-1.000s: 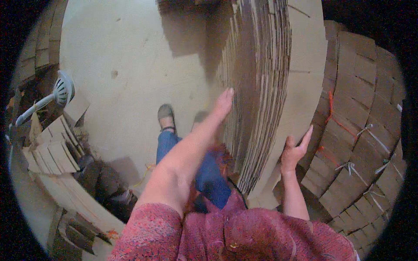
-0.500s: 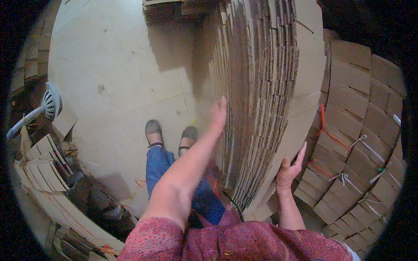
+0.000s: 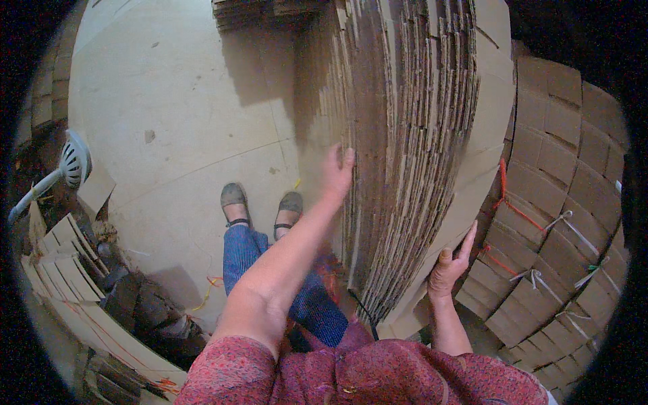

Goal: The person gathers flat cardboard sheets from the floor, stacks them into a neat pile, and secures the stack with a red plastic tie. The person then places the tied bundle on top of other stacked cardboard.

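Observation:
A tall stack of flattened cardboard boxes point(image 3: 418, 135) stands before me, its many layered edges facing up. My left hand point(image 3: 337, 172) lies against the stack's left side, its visible fingers apart. On the opposite side, my right hand point(image 3: 447, 271) rests flat along the broad outer cardboard sheet point(image 3: 476, 158), with fingers stretched out and thumb up. The stack sits between both hands, and neither one is closed around anything. A dark strap point(image 3: 364, 312) shows at its near end. The stack's lower part is hidden.
Bundles of folded cardboard point(image 3: 543, 169), tied with red and white string, are piled at the right. A grey fan-shaped head on a pole point(image 3: 73, 160) stands at the left, above cardboard pieces point(image 3: 71, 277). More cardboard point(image 3: 236, 15) lies at the far end, and yellow string point(image 3: 208, 293) near my legs.
The stack's far right part has shifted slightly rightward and its layers look a little more spread. My left hand's fingers now show farther apart; my right hand has stayed in place.

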Action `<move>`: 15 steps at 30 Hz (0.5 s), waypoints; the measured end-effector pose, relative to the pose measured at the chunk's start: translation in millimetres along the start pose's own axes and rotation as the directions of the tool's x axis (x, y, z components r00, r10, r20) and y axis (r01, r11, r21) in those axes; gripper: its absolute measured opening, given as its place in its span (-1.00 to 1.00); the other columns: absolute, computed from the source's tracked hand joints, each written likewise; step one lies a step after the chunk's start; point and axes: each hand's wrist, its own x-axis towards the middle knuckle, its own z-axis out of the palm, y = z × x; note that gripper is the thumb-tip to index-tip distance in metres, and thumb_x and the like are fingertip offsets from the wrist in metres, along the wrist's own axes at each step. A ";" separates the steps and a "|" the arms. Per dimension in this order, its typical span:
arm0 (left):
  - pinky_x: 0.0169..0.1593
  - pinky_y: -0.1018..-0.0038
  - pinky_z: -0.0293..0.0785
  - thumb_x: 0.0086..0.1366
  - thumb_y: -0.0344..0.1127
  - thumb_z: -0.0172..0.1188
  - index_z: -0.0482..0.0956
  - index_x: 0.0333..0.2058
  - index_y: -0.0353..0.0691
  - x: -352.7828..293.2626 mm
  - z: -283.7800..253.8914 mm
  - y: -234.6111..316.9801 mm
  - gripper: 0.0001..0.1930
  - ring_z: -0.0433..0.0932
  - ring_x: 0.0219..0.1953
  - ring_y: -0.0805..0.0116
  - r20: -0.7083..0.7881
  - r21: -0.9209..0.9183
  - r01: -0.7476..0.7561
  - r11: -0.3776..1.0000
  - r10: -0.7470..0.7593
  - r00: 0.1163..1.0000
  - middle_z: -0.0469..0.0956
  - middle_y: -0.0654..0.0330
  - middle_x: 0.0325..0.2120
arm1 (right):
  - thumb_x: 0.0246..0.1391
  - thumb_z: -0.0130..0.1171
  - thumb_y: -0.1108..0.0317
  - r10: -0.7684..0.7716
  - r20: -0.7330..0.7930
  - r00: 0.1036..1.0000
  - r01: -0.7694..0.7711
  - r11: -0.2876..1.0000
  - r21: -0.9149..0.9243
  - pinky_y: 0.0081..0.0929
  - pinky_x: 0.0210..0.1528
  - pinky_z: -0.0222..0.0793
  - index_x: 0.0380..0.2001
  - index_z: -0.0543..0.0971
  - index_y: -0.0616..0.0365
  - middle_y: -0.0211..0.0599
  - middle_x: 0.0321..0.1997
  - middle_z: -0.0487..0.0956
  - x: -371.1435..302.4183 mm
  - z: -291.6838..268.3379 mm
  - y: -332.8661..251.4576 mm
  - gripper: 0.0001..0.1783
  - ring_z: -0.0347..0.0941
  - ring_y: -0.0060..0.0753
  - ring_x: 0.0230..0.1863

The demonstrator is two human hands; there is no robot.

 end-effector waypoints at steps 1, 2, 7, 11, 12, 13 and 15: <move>0.03 0.30 0.27 0.25 0.09 -0.04 0.31 -0.02 -0.41 0.8 -1.0 1.5 -0.40 0.38 -0.08 0.07 -0.002 0.058 0.006 0.998 -0.006 1.000 0.40 -0.12 -0.14 | -0.16 0.10 -0.35 -0.003 -0.003 1.000 0.003 0.999 -0.035 -0.42 0.26 -0.08 0.25 0.00 0.28 -0.16 0.29 0.12 -1.6 0.2 1.3 0.13 0.06 -0.34 0.26; 0.05 0.30 0.25 0.26 0.04 -0.05 0.33 -0.02 -0.38 3.4 -1.6 0.8 -0.45 0.37 -0.05 0.02 -0.009 0.113 0.012 0.994 -0.011 1.000 0.40 -0.13 -0.12 | -0.16 0.09 -0.36 -0.010 -0.002 1.000 0.010 0.998 -0.069 -0.42 0.26 -0.08 0.25 0.00 0.27 -0.15 0.29 0.12 -3.3 0.3 1.3 0.14 0.06 -0.34 0.26; 0.02 0.29 0.26 0.28 0.06 -0.09 0.36 -0.06 -0.39 21.0 0.1 -0.7 -0.45 0.38 -0.10 0.05 -0.032 0.127 0.055 0.990 -0.052 0.998 0.45 -0.12 -0.20 | -0.19 0.06 -0.41 0.028 -0.022 0.999 -0.030 0.995 -0.095 -0.39 0.26 -0.08 0.26 -0.03 0.28 -0.14 0.30 0.10 -9.9 -0.9 6.5 0.18 0.05 -0.32 0.26; -0.06 0.31 0.32 0.25 0.13 -0.06 0.45 -0.22 -0.43 20.6 -3.2 24.8 -0.42 0.45 -0.20 0.13 -0.043 0.022 0.151 0.988 -0.150 0.988 0.49 -0.07 -0.31 | -0.21 0.06 -0.43 0.043 -0.036 0.998 -0.046 0.996 -0.079 -0.38 0.26 -0.08 0.26 -0.04 0.29 -0.14 0.30 0.08 -21.0 -5.1 19.1 0.21 0.04 -0.31 0.27; -0.10 0.31 0.35 0.24 0.14 -0.04 0.48 -0.27 -0.43 20.7 -4.9 29.7 -0.42 0.47 -0.23 0.15 -0.028 0.019 0.179 0.984 -0.178 0.984 0.51 -0.06 -0.34 | -0.22 0.07 -0.44 0.046 -0.038 0.998 -0.049 0.996 -0.071 -0.37 0.26 -0.08 0.26 -0.04 0.29 -0.14 0.31 0.08 -22.9 -5.5 20.4 0.21 0.04 -0.31 0.27; -0.12 0.32 0.36 0.24 0.13 -0.03 0.48 -0.29 -0.43 21.1 -3.7 29.2 -0.43 0.48 -0.26 0.16 -0.029 0.042 0.184 0.982 -0.183 0.983 0.52 -0.04 -0.38 | -0.22 0.07 -0.43 0.048 -0.034 0.998 -0.050 0.996 -0.067 -0.37 0.26 -0.08 0.26 -0.04 0.28 -0.14 0.31 0.08 -24.8 -5.9 20.3 0.21 0.03 -0.32 0.27; -0.18 0.33 0.38 0.24 0.12 -0.02 0.50 -0.33 -0.42 21.5 -2.4 27.0 -0.44 0.50 -0.32 0.20 -0.033 0.087 0.191 0.978 -0.189 0.981 0.53 -0.01 -0.46 | -0.22 0.07 -0.43 0.050 -0.025 0.998 -0.051 0.997 -0.056 -0.38 0.26 -0.07 0.26 -0.04 0.27 -0.15 0.31 0.08 -29.3 -5.6 17.4 0.21 0.02 -0.32 0.27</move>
